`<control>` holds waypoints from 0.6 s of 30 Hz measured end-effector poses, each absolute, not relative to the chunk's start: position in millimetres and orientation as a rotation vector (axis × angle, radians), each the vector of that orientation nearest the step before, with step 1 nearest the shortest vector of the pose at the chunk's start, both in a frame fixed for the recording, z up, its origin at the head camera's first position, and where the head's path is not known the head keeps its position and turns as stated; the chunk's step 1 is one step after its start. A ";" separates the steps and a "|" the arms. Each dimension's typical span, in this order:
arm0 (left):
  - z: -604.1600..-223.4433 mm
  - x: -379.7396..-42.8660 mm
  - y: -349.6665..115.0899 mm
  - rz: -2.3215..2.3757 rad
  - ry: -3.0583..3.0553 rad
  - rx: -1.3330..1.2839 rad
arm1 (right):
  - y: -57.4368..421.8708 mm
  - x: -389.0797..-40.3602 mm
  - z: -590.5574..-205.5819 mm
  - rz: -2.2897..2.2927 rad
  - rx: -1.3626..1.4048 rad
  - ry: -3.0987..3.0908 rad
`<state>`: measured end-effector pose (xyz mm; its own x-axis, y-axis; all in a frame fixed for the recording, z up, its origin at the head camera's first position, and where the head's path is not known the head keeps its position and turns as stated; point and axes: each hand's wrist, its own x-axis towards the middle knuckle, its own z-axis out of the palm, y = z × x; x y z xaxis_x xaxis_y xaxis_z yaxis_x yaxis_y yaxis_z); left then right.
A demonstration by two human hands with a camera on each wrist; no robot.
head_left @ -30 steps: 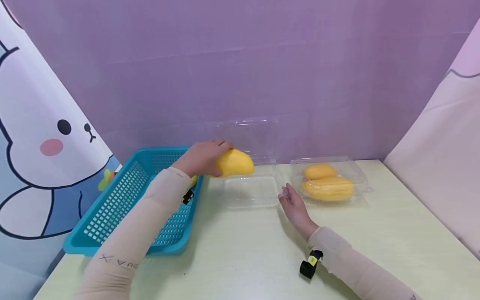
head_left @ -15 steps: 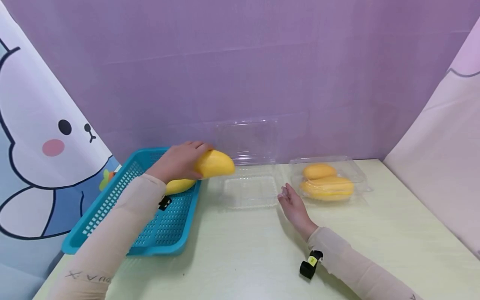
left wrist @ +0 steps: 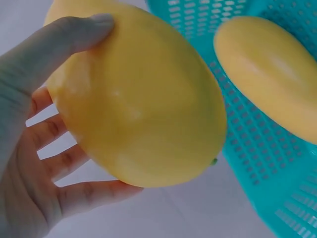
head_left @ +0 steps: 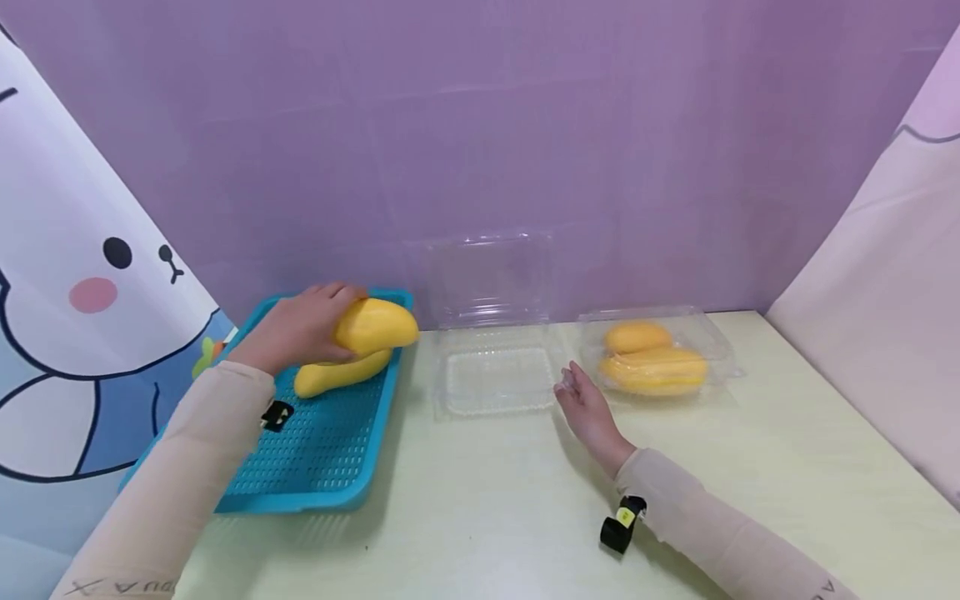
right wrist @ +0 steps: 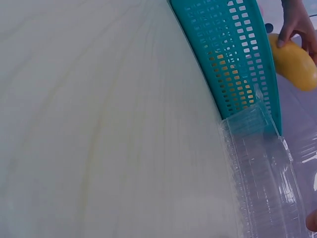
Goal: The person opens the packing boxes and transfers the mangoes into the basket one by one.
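Mango (head_left: 375, 327) moved L, nr basket rim (head_left: 381, 433) — L fingers (left wrist: 96, 193) grasping; R fingers (head_left: 583, 390) unclear

From farthest back, the head camera looks forward and down at the table (head_left: 465, 492). The left wrist's looks closely at a fruit (left wrist: 143, 109); the right wrist's faces across the table toward the basket (right wrist: 233, 44), shared by all three.

We see creased purple backdrop (head_left: 487, 125) behind pale table (head_left: 465, 483); cartoon panel (head_left: 52, 250) at left, pink-and-cream panel (head_left: 885, 283) at right.
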<state>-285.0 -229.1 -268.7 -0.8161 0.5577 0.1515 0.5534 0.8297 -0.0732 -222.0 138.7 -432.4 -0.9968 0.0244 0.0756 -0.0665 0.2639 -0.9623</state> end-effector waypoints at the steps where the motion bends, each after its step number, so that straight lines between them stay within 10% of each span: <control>1: -268.8 -284.4 -233.0 0.037 -2.859 -0.864 | 138.7 -222.0 -432.6 1.861 0.045 -2.432; 18: -293.9 -280.4 -272.6 0.040 -3.071 -0.816 | 135.1 -218.3 -431.6 1.877 0.027 -2.407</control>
<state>-280.4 -272.6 -293.9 -0.8677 0.4954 -0.0417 0.4963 0.8680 -0.0153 -218.3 135.1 -431.6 -0.9959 0.0406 0.0813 -0.0689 0.2452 -0.9670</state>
